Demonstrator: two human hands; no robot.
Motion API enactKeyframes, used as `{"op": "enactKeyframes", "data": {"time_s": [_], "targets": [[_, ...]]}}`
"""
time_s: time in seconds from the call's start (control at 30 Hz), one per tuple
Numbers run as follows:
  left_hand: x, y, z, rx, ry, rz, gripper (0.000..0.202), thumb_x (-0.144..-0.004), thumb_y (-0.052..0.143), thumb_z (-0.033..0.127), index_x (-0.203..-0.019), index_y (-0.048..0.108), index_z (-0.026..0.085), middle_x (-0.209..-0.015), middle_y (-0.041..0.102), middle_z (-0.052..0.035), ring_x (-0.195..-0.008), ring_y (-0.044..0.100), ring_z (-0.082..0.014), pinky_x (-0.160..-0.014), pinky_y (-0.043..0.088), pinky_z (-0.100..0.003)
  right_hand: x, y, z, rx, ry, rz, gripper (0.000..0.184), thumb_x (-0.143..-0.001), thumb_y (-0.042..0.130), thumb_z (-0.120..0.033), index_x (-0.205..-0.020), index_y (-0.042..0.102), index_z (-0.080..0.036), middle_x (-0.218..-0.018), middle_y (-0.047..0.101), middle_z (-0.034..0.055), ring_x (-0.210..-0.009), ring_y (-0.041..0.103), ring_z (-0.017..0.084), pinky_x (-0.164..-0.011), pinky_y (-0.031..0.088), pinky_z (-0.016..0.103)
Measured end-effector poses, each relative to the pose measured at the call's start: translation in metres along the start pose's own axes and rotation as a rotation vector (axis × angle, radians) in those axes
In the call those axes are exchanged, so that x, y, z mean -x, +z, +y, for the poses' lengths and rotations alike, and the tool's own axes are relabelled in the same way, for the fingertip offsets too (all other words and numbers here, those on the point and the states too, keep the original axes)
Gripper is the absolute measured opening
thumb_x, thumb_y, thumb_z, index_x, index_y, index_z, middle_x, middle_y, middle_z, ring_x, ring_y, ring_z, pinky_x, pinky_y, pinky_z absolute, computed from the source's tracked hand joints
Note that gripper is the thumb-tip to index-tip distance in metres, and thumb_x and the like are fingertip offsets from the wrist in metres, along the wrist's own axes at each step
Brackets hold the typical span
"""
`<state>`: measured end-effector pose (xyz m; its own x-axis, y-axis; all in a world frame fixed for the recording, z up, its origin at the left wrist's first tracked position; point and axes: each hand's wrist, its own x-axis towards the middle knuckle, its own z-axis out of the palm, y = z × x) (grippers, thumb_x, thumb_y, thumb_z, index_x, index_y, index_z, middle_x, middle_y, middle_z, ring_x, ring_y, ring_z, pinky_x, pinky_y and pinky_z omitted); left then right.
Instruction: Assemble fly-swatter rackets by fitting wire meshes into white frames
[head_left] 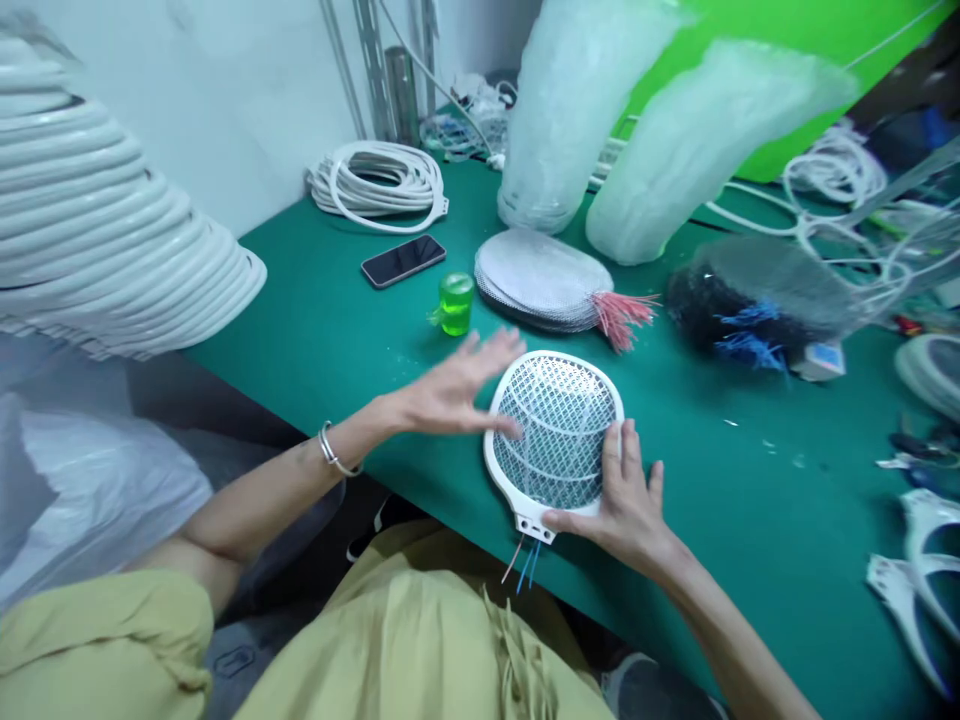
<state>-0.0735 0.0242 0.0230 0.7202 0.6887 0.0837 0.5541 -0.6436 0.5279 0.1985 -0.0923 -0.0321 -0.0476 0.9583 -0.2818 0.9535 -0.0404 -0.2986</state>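
A white electric fly swatter head (553,432) with a metal mesh lies on the green table in front of me. Two blue wires and a reddish one stick out of its neck. My right hand (626,495) holds its lower right rim, thumb by the neck and forefinger along the side. Over the upper left rim hovers my left hand (469,385), fingers spread, slightly blurred; whether its thumb touches the mesh I cannot tell. Just beyond, a stack of oval mesh sheets (544,275) has red wires bunched at its right end. Left of that stands a jar of green liquid (456,303).
A phone (403,261) and a pile of white frames (382,185) lie at the back left. Tall stacked frames (112,220) rise at far left. Wrapped bundles (589,110) stand behind; dark meshes with blue wires (750,300) and loose white frames (911,590) lie right.
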Motion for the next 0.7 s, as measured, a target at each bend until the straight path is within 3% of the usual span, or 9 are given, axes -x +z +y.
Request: {"op": "enactKeyframes", "data": {"time_s": [0.07, 0.1, 0.17, 0.23, 0.3, 0.4, 0.5, 0.57, 0.7], "targets": [[-0.011, -0.014, -0.015, -0.071, -0.208, 0.373, 0.088, -0.082, 0.057, 0.065, -0.152, 0.019, 0.027, -0.158, 0.021, -0.0110, -0.146, 0.011, -0.0345, -0.118, 0.008, -0.055, 0.000, -0.004, -0.002, 0.000, 0.027, -0.034, 0.144, -0.054, 0.059, -0.085, -0.149, -0.019, -0.011, -0.157, -0.022, 0.0169, -0.144, -0.017, 0.032, -0.112, -0.009, 0.058], [-0.018, -0.017, -0.024, -0.113, -0.318, 0.479, 0.092, -0.077, 0.066, 0.063, -0.150, 0.023, 0.027, -0.156, 0.025, -0.0131, -0.145, 0.015, -0.0387, -0.116, 0.012, -0.059, 0.000, -0.005, -0.003, 0.000, 0.035, -0.042, 0.144, -0.054, 0.059, -0.085, -0.149, -0.018, -0.010, -0.157, -0.022, 0.0167, -0.144, -0.017, 0.031, -0.113, -0.009, 0.057], [-0.030, -0.016, -0.043, -0.155, -0.457, 0.507, 0.094, -0.071, 0.078, 0.051, -0.147, 0.029, 0.026, -0.148, 0.036, -0.0168, -0.136, 0.033, -0.0434, -0.108, 0.029, -0.062, 0.000, -0.006, -0.004, 0.007, 0.044, -0.050, 0.142, -0.055, 0.059, -0.084, -0.149, -0.018, -0.010, -0.156, -0.022, 0.0160, -0.144, -0.017, 0.030, -0.113, -0.010, 0.057], [-0.035, -0.009, -0.055, -0.155, -0.502, 0.509, 0.081, -0.076, 0.077, 0.033, -0.144, 0.034, 0.027, -0.134, 0.049, -0.0150, -0.119, 0.053, -0.0376, -0.097, 0.046, -0.054, 0.001, -0.006, -0.003, 0.013, 0.045, -0.047, 0.141, -0.056, 0.059, -0.083, -0.149, -0.018, -0.010, -0.157, -0.022, 0.0154, -0.144, -0.017, 0.030, -0.113, -0.011, 0.056], [-0.029, -0.003, -0.051, -0.126, -0.460, 0.580, 0.067, -0.081, 0.072, 0.021, -0.139, 0.039, 0.027, -0.124, 0.055, -0.0101, -0.106, 0.061, -0.0289, -0.089, 0.053, -0.046, 0.000, -0.005, -0.003, 0.015, 0.039, -0.037, 0.140, -0.056, 0.059, -0.082, -0.149, -0.017, -0.011, -0.157, -0.021, 0.0150, -0.145, -0.016, 0.030, -0.113, -0.010, 0.056], [-0.001, 0.002, -0.015, 0.042, -0.232, 0.623, 0.065, -0.080, 0.073, 0.026, -0.136, 0.038, 0.026, -0.129, 0.053, -0.0072, -0.101, 0.062, -0.0220, -0.089, 0.055, -0.039, 0.000, -0.004, -0.003, 0.002, 0.031, -0.028, 0.139, -0.056, 0.060, -0.081, -0.150, -0.016, -0.011, -0.157, -0.019, 0.0165, -0.145, -0.014, 0.032, -0.113, -0.009, 0.057], [0.033, 0.009, 0.039, 0.282, -0.017, 0.341, 0.064, -0.083, 0.070, 0.032, -0.138, 0.037, 0.026, -0.126, 0.055, -0.0077, -0.094, 0.064, -0.0191, -0.081, 0.059, -0.033, 0.000, -0.004, -0.004, -0.016, 0.021, -0.020, 0.140, -0.057, 0.061, -0.080, -0.149, -0.019, -0.012, -0.157, -0.019, 0.0176, -0.145, -0.013, 0.034, -0.112, -0.009, 0.059], [0.049, 0.017, 0.070, 0.301, 0.052, 0.196, 0.055, -0.088, 0.065, 0.029, -0.137, 0.040, 0.026, -0.115, 0.060, -0.0056, -0.090, 0.064, -0.0181, -0.082, 0.058, -0.034, 0.000, -0.004, -0.004, -0.022, 0.018, -0.019, 0.139, -0.059, 0.061, -0.078, -0.148, -0.022, -0.012, -0.157, -0.020, 0.0173, -0.144, -0.014, 0.034, -0.112, -0.009, 0.060], [0.057, 0.035, 0.097, 0.211, 0.164, 0.211, 0.055, -0.092, 0.059, 0.026, -0.140, 0.033, 0.028, -0.117, 0.061, -0.0058, -0.095, 0.063, -0.0194, -0.085, 0.056, -0.038, 0.000, -0.004, -0.004, -0.030, 0.019, -0.024, 0.141, -0.058, 0.063, -0.078, -0.147, -0.026, -0.014, -0.157, -0.021, 0.0170, -0.144, -0.014, 0.033, -0.112, -0.007, 0.061]]}}
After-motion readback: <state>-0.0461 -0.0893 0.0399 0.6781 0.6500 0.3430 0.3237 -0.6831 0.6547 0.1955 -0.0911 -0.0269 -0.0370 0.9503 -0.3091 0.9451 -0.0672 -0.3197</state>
